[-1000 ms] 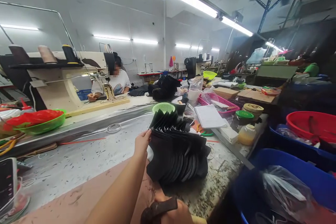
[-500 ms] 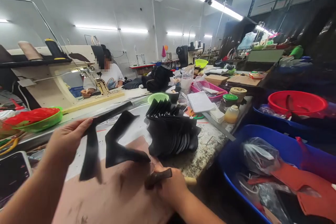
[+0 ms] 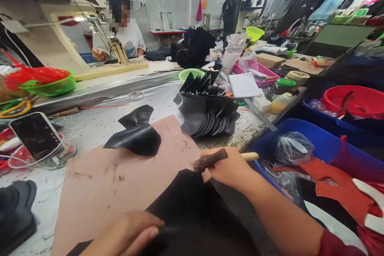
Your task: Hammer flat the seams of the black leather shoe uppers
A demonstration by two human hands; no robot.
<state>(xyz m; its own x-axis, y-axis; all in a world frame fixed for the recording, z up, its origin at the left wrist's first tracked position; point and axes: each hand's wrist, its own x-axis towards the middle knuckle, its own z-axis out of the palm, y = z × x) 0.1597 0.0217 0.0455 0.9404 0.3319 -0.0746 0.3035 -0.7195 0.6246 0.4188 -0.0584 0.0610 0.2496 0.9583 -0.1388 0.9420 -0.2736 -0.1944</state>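
In my right hand [image 3: 232,170] is a hammer [image 3: 211,160] with a dark, worn head and a pale wooden handle that sticks out to the right. My left hand [image 3: 129,230], low in the view, has thumb and finger closed at the left edge of a large black leather-like piece [image 3: 186,204]. That piece spans the front of the pinkish board [image 3: 90,192], and its tip reaches close under the hammer head. Farther back on the board rests a bent black piece [image 3: 135,138]. A fanned stack of black pieces [image 3: 207,112] stands beyond my right hand.
At left are a propped phone [image 3: 34,136] with a white cable and more stacked black pieces [image 3: 18,208]. A blue tub [image 3: 261,144] of scraps stands at right. Behind are a notebook [image 3: 244,85], jars, a green basket [image 3: 192,74], a sewing machine [image 3: 42,20] and a seated person [image 3: 129,36].
My left hand has let go of the bent black piece, which now lies on the board, and has come down to the large black piece. My right hand still holds the hammer. The view has tilted downward.
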